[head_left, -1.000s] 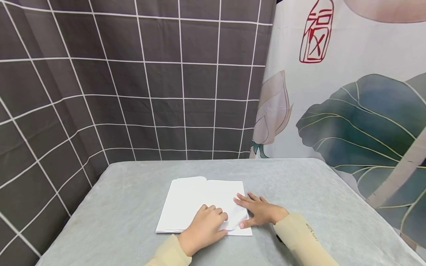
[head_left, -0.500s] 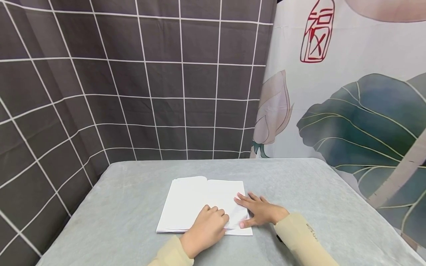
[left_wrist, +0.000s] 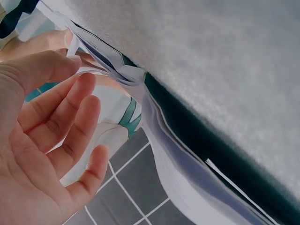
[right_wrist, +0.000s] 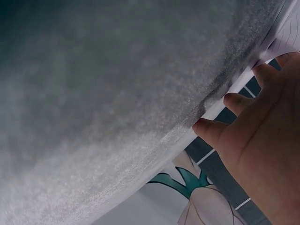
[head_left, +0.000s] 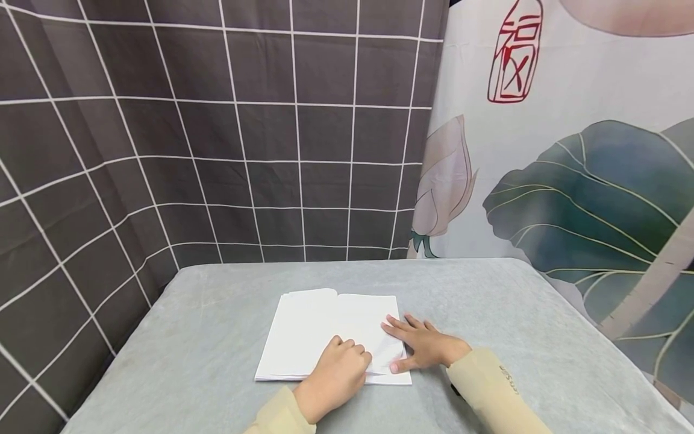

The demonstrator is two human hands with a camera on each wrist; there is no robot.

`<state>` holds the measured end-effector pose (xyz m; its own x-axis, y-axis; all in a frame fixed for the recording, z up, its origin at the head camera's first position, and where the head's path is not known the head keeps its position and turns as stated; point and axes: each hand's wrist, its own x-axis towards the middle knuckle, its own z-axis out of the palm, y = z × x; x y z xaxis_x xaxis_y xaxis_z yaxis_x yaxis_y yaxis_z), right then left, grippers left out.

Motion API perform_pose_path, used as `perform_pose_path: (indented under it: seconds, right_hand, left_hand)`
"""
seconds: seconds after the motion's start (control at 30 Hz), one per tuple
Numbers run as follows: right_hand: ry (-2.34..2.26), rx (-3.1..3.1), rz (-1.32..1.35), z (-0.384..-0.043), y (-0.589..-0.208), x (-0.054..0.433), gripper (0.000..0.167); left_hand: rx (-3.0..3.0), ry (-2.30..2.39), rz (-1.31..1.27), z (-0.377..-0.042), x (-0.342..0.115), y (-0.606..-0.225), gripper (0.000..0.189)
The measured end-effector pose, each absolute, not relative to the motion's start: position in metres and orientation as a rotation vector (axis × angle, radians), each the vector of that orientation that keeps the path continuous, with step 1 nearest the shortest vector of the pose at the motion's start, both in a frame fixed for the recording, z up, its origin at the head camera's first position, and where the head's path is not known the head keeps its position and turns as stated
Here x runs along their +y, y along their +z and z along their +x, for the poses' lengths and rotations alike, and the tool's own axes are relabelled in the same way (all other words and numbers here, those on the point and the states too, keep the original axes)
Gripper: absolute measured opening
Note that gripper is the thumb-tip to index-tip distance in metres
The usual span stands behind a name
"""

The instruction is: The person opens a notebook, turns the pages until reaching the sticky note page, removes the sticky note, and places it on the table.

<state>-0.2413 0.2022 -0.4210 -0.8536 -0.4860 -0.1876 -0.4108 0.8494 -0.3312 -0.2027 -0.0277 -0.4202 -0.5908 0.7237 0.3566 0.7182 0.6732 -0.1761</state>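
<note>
An open notebook (head_left: 309, 337) with white pages lies on the grey table, seen in the head view. Over its lower right part, my left hand (head_left: 337, 374) has its fingers curled. The left wrist view shows the left thumb and index finger pinching the edge of a page (left_wrist: 96, 70), with the other fingers bent loosely below. My right hand (head_left: 425, 345) rests on the notebook's right edge with fingers spread, thumb near the lower corner. Part of the right page is lifted and slightly bent between the hands. Faint ruled lines show on a page (right_wrist: 287, 40) in the right wrist view.
The table (head_left: 217, 325) has a grey cloth-like surface with rounded far corners. A dark curtain (head_left: 260, 132) with a white grid hangs behind and to the left. At the right hangs a white cloth (head_left: 461, 72) with lotus prints.
My left hand has shifted very slightly, its thumb now tucked lower and less visible in the head view. The right hand and notebook have stayed in place.
</note>
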Motion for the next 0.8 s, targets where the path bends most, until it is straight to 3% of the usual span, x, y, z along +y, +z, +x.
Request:
perform_pose_path:
  seconds: [0.4, 0.8]
  right_hand:
    - [-0.385, 2.765, -0.690, -0.2413, -0.4204, 0.2010, 0.093]
    - [-0.389, 2.787, -0.599, -0.2427, -0.4201, 0.1993, 0.111]
  left_hand:
    - [-2.468, 0.020, -1.121, -0.2026, -0.0287, -0.4183, 0.005]
    - [-2.436, -0.094, -1.067, -0.2112, -0.0374, -0.4181, 0.009]
